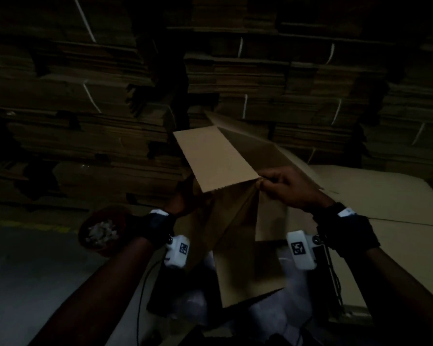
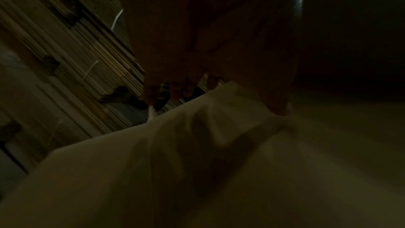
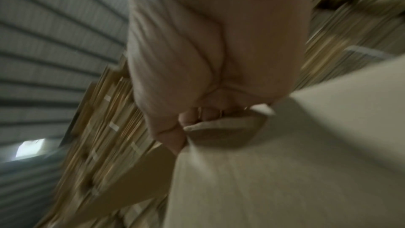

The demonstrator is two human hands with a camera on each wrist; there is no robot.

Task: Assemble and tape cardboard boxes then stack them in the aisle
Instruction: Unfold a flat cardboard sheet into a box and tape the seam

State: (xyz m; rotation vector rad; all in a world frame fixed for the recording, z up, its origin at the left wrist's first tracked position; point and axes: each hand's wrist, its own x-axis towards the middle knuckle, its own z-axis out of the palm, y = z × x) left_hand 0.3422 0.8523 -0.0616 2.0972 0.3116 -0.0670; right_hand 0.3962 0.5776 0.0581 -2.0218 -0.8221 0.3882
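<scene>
A brown cardboard box point(image 1: 238, 221) is half unfolded in front of me, one flap point(image 1: 213, 158) standing up and lit. My right hand point(image 1: 270, 186) pinches the box's upper edge at a corner; the right wrist view shows the thumb and fingers curled over that cardboard edge point(image 3: 210, 126). My left hand point(image 1: 183, 198) holds the box's left side, partly hidden behind the flap. In the dark left wrist view its fingers point(image 2: 181, 87) reach over the cardboard panel point(image 2: 219, 162) and its thumb presses on it.
Tall stacks of flat cardboard bundles point(image 1: 85, 96) tied with white straps fill the background. A flat pile of cardboard sheets point(image 1: 385, 208) lies at the right. A round red container point(image 1: 103, 231) with pale scraps sits on the grey floor at the left.
</scene>
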